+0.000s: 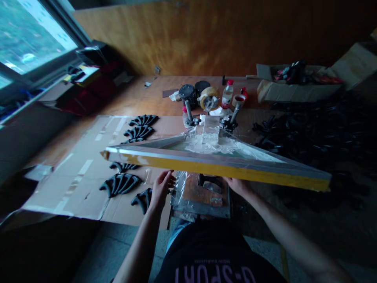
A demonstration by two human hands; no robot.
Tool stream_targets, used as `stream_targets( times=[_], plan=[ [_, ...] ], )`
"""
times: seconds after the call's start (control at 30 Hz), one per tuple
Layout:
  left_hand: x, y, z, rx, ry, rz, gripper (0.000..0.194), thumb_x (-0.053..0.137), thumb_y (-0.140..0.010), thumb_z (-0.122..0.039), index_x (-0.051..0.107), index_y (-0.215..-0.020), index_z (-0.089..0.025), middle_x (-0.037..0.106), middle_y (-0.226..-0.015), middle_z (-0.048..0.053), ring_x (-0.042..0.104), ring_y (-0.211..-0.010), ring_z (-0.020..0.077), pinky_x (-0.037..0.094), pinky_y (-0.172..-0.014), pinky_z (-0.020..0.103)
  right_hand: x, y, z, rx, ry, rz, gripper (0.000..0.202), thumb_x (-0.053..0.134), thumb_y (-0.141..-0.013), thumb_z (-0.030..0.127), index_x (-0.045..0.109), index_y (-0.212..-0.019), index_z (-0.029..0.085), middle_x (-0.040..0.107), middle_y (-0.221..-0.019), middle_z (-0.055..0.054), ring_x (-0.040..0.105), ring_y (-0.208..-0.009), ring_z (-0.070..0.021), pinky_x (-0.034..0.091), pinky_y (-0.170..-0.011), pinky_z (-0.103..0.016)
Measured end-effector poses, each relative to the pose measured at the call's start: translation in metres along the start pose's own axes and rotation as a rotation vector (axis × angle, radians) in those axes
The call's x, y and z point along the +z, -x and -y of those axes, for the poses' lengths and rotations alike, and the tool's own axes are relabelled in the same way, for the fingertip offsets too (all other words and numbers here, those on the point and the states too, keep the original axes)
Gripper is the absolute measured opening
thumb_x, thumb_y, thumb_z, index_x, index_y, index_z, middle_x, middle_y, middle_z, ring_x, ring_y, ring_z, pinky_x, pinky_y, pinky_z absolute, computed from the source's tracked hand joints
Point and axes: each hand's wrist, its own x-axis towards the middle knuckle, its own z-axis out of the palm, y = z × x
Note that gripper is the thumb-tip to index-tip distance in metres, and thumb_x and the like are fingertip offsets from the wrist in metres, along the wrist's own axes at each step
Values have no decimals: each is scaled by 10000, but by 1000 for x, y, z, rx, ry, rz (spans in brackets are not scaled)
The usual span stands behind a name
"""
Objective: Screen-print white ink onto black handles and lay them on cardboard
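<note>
A screen-printing frame (218,167) with a yellow front edge is tilted up across the middle of the bench. White paste (194,145) is smeared on its mesh around a squeegee block (211,129). My left hand (164,182) is just below the frame's front edge, fingers loosely apart and nothing seen in them. My right hand (235,185) reaches under the frame, its fingers mostly hidden. Close to it, a black curved piece (207,181) lies over the plastic-wrapped base board (191,192); whether that hand touches the piece I cannot tell.
Rows of black curved pieces (120,184) lie on a cardboard sheet (79,169) at left. Behind the frame stand a tape roll (209,99), a bottle (227,94) and black tins (187,94). A dark heap of pieces (312,129) and an open carton (297,91) occupy the right.
</note>
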Motion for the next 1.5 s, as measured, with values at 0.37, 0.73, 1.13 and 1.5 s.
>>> stream_targets(
  times=[0.37, 0.73, 1.13, 1.5],
  plan=[
    [-15, -14, -21, 119, 28, 150, 533, 697, -715, -571, 679, -1051, -157, 646, -745, 17, 571, -613, 108, 472, -573, 211, -8, 50, 7, 55, 125, -205, 290, 469, -942, 136, 611, -1171, 245, 665, -1074, -57, 614, -1015, -182, 489, -903, -317],
    [-20, -14, -27, 106, 9, 178, 531, 686, -742, -548, 664, -1089, -148, 638, -767, 26, 575, -650, 124, 486, -591, 220, -37, 11, -73, 525, 341, -121, 310, 569, -855, 160, 599, -1163, 141, 623, -1178, -158, 558, -1150, -247, 429, -981, -361],
    [-30, -16, -75, 297, 114, 76, 443, 660, -777, -507, 647, -1063, -169, 631, -700, 3, 565, -584, 97, 474, -548, 199, -39, 5, -31, 401, 260, -199, 479, 354, -915, 127, 520, -1365, 125, 612, -1225, -167, 574, -1157, -260, 454, -998, -403],
    [6, -28, -142, 528, 235, 105, 439, 489, -895, -542, 658, -1011, -154, 503, -539, -29, 469, -470, 92, 415, -474, 208, 31, 14, 94, -163, 446, 154, 449, 453, -919, 105, 606, -1320, 237, 634, -1138, -147, 570, -1084, -268, 489, -929, -426]
  ],
)
